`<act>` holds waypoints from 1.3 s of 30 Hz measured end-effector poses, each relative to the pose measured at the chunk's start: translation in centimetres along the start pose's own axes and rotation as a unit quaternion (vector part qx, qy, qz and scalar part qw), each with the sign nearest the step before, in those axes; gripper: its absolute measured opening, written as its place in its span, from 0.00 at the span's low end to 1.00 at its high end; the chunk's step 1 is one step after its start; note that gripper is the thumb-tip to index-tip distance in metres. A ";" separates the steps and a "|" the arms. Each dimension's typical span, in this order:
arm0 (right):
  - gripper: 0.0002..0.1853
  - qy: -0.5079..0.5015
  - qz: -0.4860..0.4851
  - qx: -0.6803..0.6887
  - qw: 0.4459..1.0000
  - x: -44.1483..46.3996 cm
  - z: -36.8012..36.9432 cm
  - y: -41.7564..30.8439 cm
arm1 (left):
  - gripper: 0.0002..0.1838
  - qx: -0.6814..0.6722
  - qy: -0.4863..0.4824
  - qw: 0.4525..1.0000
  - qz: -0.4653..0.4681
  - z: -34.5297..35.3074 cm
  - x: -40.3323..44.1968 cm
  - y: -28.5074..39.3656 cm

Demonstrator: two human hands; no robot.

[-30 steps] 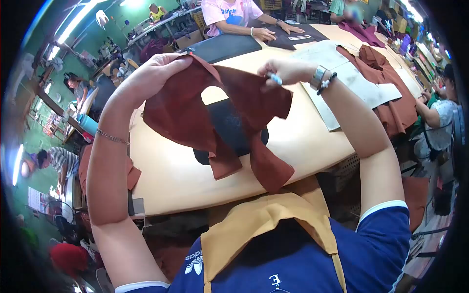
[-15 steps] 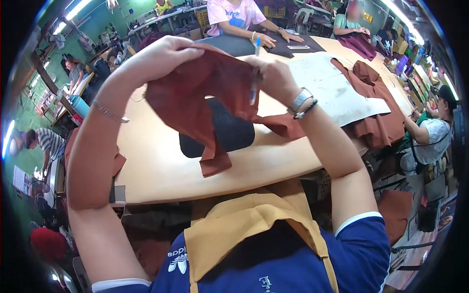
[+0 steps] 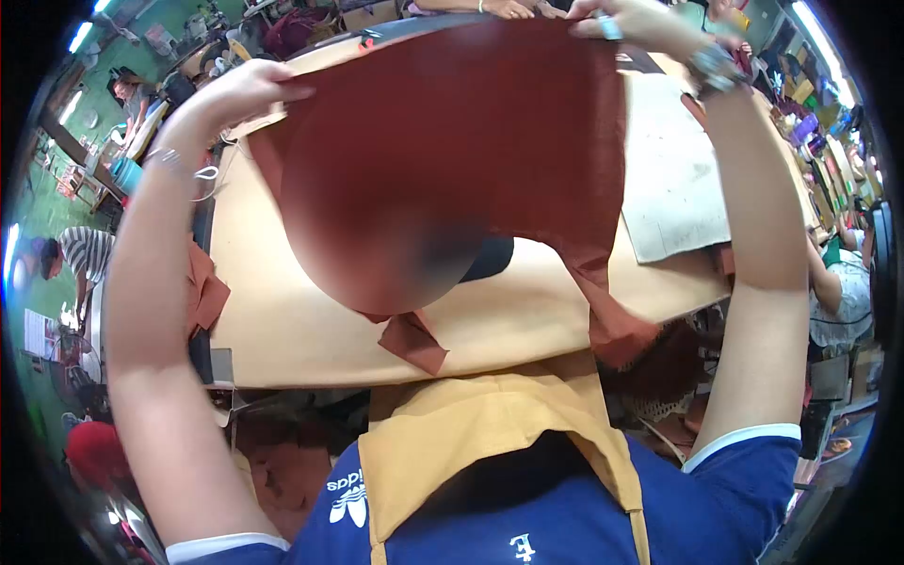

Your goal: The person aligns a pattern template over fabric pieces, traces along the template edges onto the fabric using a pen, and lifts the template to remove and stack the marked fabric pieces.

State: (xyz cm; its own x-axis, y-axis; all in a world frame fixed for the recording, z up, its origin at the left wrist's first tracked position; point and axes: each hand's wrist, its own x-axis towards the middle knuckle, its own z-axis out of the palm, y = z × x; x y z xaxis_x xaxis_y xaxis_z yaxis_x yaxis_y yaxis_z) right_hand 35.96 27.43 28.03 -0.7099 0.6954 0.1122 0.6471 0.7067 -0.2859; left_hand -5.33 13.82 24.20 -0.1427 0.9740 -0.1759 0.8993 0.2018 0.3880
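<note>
A reddish-brown cloth (image 3: 452,122) with strap-like ends hangs spread out between my hands above the table. My left hand (image 3: 254,89) pinches its upper left edge. At the upper right, my right hand (image 3: 626,26) grips the other top corner. A small light-blue end, seemingly of a pen (image 3: 610,27), shows at the right fingers. Under the cloth lies a black pad (image 3: 492,261), mostly covered. The cloth's lower middle is blurred.
The tan table (image 3: 527,320) curves in front of me. A whitish sheet (image 3: 673,169) lies at its right, and more reddish-brown cloth (image 3: 204,290) hangs at the left edge. A person's hand (image 3: 508,8) rests across the table. Other people (image 3: 89,254) work on both sides.
My hands have moved apart, the right one up and to the right. The bunched cloth has been opened out wide and now covers more of the table and pad.
</note>
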 end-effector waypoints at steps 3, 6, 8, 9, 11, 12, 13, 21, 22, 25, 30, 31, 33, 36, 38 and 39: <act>0.12 0.123 -0.077 -0.082 0.986 7.4 1.8 5.3 | 0.05 -0.211 0.154 0.965 0.035 2.5 6.0 -0.2; 0.08 0.440 -0.062 0.050 0.894 9.0 -1.2 0.9 | 0.18 -0.187 0.438 0.873 0.103 -2.6 10.0 0.1; 0.10 0.520 -0.048 0.015 0.853 8.4 -3.5 1.6 | 0.15 -0.173 0.462 0.849 0.189 -5.1 7.0 1.9; 0.11 0.479 -0.106 0.197 0.849 9.0 -4.0 4.0 | 0.17 -0.184 0.460 0.826 0.271 -4.5 3.5 4.7; 0.12 0.354 -0.208 0.531 0.741 10.5 -4.9 9.8 | 0.14 -0.105 0.518 0.811 0.252 -3.8 4.1 1.6; 0.12 0.432 -0.208 0.328 0.814 8.7 -3.2 8.0 | 0.13 -0.065 0.546 0.799 0.243 -2.8 4.7 0.3; 0.13 0.487 -0.196 0.107 0.845 5.3 -0.4 4.5 | 0.10 -0.009 0.551 0.776 0.305 -0.6 4.6 -0.4; 0.10 0.271 -0.079 0.032 0.959 -8.0 21.8 6.3 | 0.12 -0.051 0.308 0.930 0.194 23.1 -3.5 -5.7; 0.11 0.248 -0.062 0.020 0.967 -9.9 23.3 5.7 | 0.14 -0.043 0.289 0.938 0.184 24.0 -5.4 -5.1; 0.09 0.210 -0.079 -0.007 0.974 -14.5 25.3 3.7 | 0.15 -0.033 0.279 0.944 0.175 26.0 -9.5 -5.3; 0.06 0.185 -0.081 0.018 0.979 -20.2 24.7 -0.1 | 0.17 0.008 0.237 0.959 0.154 27.3 -15.7 -5.4; 0.07 0.203 -0.027 0.033 0.978 -21.5 25.1 0.1 | 0.18 0.014 0.224 0.964 0.145 27.6 -16.6 -5.5; 0.11 0.236 0.080 0.058 0.967 -24.6 26.0 2.2 | 0.19 -0.013 0.240 0.961 0.136 28.4 -18.1 -5.5; 0.29 0.554 0.252 0.464 0.643 -26.6 27.2 7.9 | 0.18 -0.019 0.265 0.952 0.152 28.4 -19.3 -4.6; 0.37 0.597 0.364 0.385 0.603 -26.8 25.3 8.8 | 0.17 -0.008 0.274 0.947 0.166 28.3 -19.7 -4.3; 0.40 0.590 0.421 0.429 0.538 -26.5 24.2 8.5 | 0.15 0.000 0.271 0.947 0.169 28.4 -19.9 -4.4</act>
State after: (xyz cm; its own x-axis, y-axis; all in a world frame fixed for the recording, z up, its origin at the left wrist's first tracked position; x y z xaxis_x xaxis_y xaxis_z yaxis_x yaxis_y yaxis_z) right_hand 53.53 11.82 -0.36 0.7349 0.6779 -0.0199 -0.1257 0.1073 -0.9863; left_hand 5.24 -9.34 0.28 -0.0377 0.8922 0.4500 0.9312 -0.1320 0.3398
